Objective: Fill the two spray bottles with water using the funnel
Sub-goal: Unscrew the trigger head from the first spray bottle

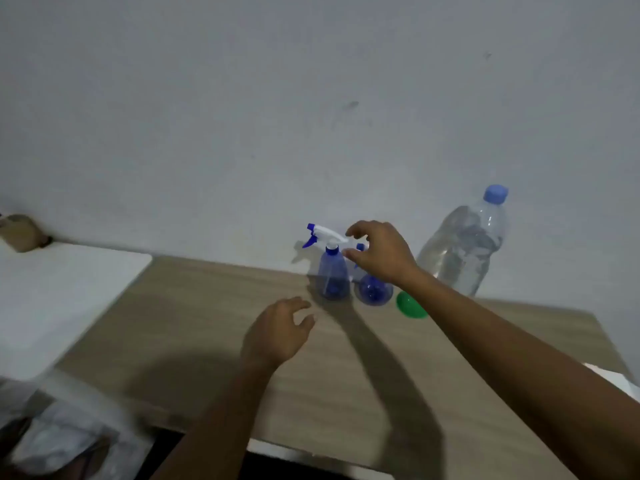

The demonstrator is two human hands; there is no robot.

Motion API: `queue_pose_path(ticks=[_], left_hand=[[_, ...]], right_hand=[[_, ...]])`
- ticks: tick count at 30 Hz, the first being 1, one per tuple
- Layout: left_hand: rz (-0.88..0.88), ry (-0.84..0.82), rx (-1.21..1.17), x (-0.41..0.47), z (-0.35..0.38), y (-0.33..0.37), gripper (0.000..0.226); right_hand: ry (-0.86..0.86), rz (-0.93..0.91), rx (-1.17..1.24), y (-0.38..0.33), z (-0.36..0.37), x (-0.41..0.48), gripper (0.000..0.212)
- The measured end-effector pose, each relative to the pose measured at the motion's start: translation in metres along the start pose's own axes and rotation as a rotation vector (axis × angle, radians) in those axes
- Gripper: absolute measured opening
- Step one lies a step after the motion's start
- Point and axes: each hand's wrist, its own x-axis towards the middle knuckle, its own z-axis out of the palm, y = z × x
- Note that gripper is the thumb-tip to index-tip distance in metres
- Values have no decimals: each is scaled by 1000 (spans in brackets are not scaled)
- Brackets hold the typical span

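Wood-grain counter (pixel 194 327) fills the lower part of the view and runs back to a pale grey wall (pixel 311 98). A white slab (pixel 52 299) lies against its left side. At the back right, close to the wall, a large clear water bottle (pixel 464 247) stands upright, blue cap on, with water inside. The right hand (pixel 381 254) reaches in from the right with thumb and fingers spread and bent, gripping nothing. It hangs over the top of the right spray bottle (pixel 374 291), whose head it mostly hides, and its forefinger is close to the rear of the other sprayer's white head; whether it touches cannot be told. The left hand (pixel 277 330) hovers above the counter in front of the bottles, fingers loosely curled and empty. The left spray bottle (pixel 333 275) stands upright, a blue translucent body with a white and blue trigger head, just beside its twin. The green funnel (pixel 408 304) lies on the counter just right of the right spray bottle, partly hidden by the right forearm. Crumpled clear plastic (pixel 62 438) shows blurred at the lower left.
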Motion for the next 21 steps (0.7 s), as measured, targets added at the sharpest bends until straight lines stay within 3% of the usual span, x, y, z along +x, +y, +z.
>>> queue_pose_path(ticks=[2, 6, 9, 14, 18, 21], left_hand=[[-90, -17, -193, 18, 6, -9, 42], [-137, -59, -307, 49, 17, -15, 34], [-134, -103, -412, 69, 27, -23, 37], [-112, -156, -574, 78, 36, -37, 38], [-39, -155, -648, 51, 31, -47, 47], [48, -161, -714, 27, 26, -50, 54]], right_hand=[[-24, -5, -139, -2, 13, 23, 48], [-116, 44, -295, 5, 40, 62, 65], [-203, 36, -417, 12, 57, 78, 59], [-189, -42, -497, -2, 65, 76, 46], [-99, -87, -393, -21, 69, 28, 39], [-111, -13, -192, -24, 74, -13, 26]])
